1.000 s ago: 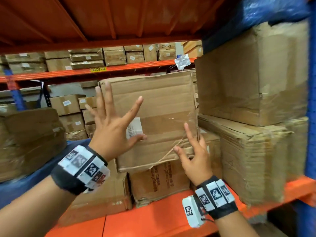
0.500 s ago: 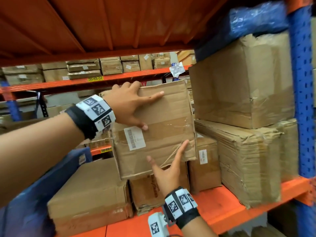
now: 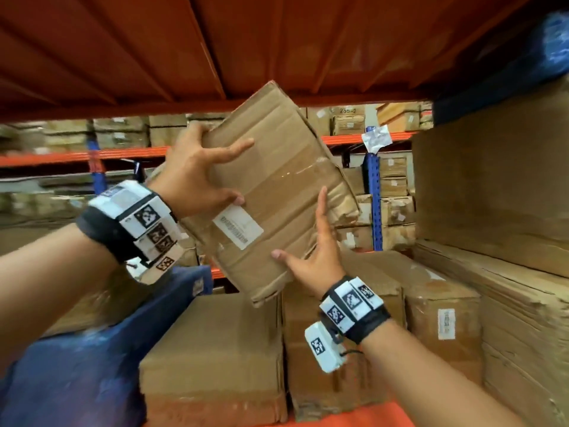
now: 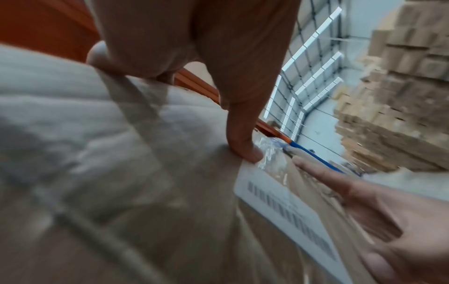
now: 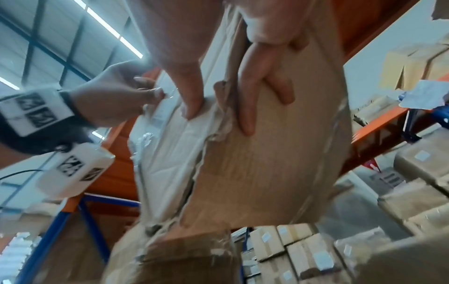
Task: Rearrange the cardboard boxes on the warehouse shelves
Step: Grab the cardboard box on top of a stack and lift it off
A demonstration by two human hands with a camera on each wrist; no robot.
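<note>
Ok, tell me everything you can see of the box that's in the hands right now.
The box is plain brown cardboard, worn, with crumpled, torn edges and clear tape across its face. A white barcode label sits low on that face. It is lifted and tilted, top corner near the orange shelf above. The left hand grips its upper left edge; the right hand holds its lower right corner, fingers behind.

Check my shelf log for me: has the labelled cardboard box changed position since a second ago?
Yes. The labelled cardboard box has been lifted and tilted; its top corner now overlaps the orange shelf deck overhead, held by the left hand and right hand.
</note>
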